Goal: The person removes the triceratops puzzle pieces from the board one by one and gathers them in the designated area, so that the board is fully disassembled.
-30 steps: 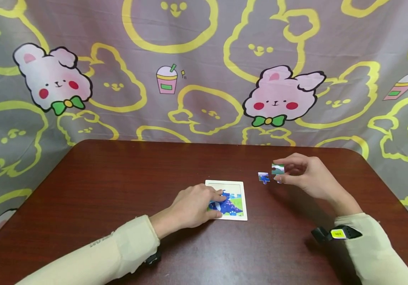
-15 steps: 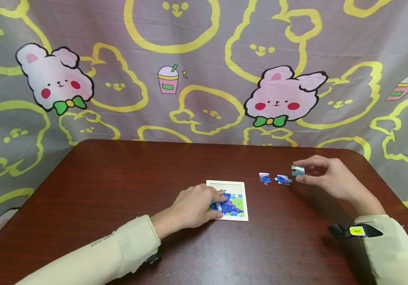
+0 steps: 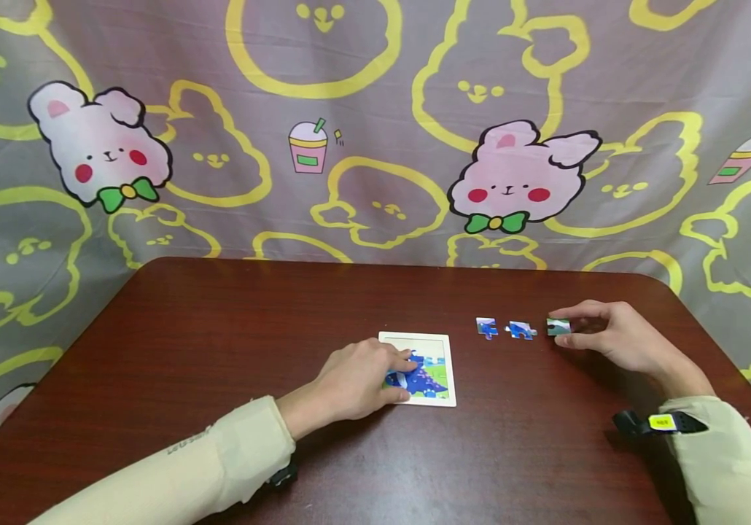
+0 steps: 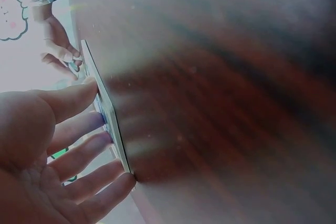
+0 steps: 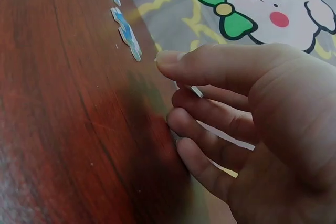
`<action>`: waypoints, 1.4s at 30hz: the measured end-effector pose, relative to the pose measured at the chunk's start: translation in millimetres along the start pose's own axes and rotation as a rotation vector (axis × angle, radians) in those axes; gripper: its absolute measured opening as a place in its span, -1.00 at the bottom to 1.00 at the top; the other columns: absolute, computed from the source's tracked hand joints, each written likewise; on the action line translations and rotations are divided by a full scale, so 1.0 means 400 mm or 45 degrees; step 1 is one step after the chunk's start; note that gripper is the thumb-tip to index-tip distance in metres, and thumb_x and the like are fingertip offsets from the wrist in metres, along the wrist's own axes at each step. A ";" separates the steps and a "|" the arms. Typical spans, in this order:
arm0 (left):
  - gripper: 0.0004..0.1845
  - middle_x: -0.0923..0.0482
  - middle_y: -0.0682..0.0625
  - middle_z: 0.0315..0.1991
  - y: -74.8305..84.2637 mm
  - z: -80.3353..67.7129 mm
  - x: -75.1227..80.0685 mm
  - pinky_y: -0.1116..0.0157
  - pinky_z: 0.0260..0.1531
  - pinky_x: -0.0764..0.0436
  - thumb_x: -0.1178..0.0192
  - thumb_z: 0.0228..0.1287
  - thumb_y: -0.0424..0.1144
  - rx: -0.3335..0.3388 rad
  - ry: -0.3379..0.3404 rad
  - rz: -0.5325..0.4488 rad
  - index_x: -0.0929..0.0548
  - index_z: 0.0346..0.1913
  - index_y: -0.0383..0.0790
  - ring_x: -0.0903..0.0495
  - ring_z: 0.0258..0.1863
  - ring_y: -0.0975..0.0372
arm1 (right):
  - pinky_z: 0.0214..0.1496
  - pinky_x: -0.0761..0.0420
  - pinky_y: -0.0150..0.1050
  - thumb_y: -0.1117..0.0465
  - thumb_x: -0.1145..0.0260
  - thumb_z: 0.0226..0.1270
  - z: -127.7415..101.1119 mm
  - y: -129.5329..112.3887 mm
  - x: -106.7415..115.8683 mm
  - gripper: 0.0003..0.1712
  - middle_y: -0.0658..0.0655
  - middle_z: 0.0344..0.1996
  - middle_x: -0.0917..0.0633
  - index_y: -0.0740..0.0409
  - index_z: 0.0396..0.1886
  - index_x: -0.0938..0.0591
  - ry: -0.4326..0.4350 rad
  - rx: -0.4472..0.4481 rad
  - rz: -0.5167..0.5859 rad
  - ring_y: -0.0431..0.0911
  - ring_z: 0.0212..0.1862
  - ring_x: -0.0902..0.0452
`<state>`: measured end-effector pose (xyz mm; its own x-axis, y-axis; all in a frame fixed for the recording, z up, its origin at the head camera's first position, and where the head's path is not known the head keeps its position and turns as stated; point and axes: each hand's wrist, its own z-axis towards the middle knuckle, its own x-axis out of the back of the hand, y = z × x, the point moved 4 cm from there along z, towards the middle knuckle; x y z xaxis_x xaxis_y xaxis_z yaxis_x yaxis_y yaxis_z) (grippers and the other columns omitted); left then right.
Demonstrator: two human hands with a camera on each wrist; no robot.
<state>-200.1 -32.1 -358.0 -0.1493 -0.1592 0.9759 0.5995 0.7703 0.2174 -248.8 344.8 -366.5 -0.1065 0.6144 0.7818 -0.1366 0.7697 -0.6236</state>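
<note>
A white-rimmed puzzle tray [image 3: 452, 372] lies on the table, partly filled with a blue dinosaur picture. My left hand [image 3: 357, 379] rests on its left side, fingers extended over the picture and covering part of it. In the left wrist view, the fingers [image 4: 81, 153] touch the tray edge. Farther right, my right hand [image 3: 621, 346] pinches a green-and-white puzzle piece [image 3: 558, 327] between thumb and fingers, low at the tabletop. The thumb and fingers mostly hide that piece [image 5: 197, 92] in the right wrist view.
Two loose blue puzzle pieces, a left one [image 3: 485, 328] and a right one [image 3: 521, 330], lie between the tray and the right hand. The brown table [image 3: 218, 321] ends at a cartoon-print curtain [image 3: 375, 109] behind.
My right hand has moved right, then down to the tabletop with the puzzle piece, uncovering the right-hand blue piece. The left hand has stayed on the tray.
</note>
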 end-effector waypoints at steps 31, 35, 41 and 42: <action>-0.49 -0.55 0.19 0.27 0.001 0.000 0.002 0.15 -0.20 -0.70 -0.36 0.20 0.10 0.013 -0.003 -0.017 -0.62 0.22 0.17 -0.55 0.25 0.19 | -0.12 -0.43 -0.22 -0.05 -0.56 0.04 0.021 -0.010 -0.005 -0.45 0.14 -0.03 -0.61 -0.02 0.07 -0.74 -0.107 -0.041 -0.184 0.04 0.04 -0.42; -0.50 -0.55 0.19 0.27 0.000 0.000 0.002 0.13 -0.20 -0.70 -0.36 0.20 0.10 0.019 -0.002 -0.018 -0.63 0.22 0.17 -0.55 0.25 0.19 | -0.14 -0.46 -0.20 -0.13 -0.55 0.04 0.027 -0.027 -0.002 -0.34 0.17 -0.03 -0.64 0.03 0.13 -0.69 -0.098 -0.064 -0.220 0.03 -0.01 -0.46; -0.50 -0.56 0.18 0.26 0.000 -0.001 0.004 0.12 -0.15 -0.69 -0.37 0.19 0.08 0.015 0.004 -0.030 -0.64 0.21 0.16 -0.55 0.26 0.19 | -0.11 -0.58 -0.02 -0.24 -0.45 0.12 0.031 -0.092 -0.007 -0.34 0.23 0.10 -0.61 0.01 0.15 -0.65 0.026 -0.051 -0.217 0.14 0.08 -0.49; -0.51 -0.56 0.18 0.26 -0.001 -0.001 0.004 0.11 -0.13 -0.69 -0.37 0.19 0.08 0.015 0.005 -0.035 -0.64 0.21 0.16 -0.55 0.26 0.18 | -0.13 -0.59 -0.03 -0.24 -0.45 0.14 0.031 -0.108 -0.011 -0.36 0.23 0.10 -0.61 0.00 0.14 -0.66 0.043 -0.042 -0.199 0.15 0.09 -0.48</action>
<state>-200.2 -32.9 -356.5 -0.1625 -0.1829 0.9696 0.5857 0.7729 0.2439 -254.8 306.7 -343.0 -0.0536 0.4919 0.8690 -0.1164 0.8613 -0.4947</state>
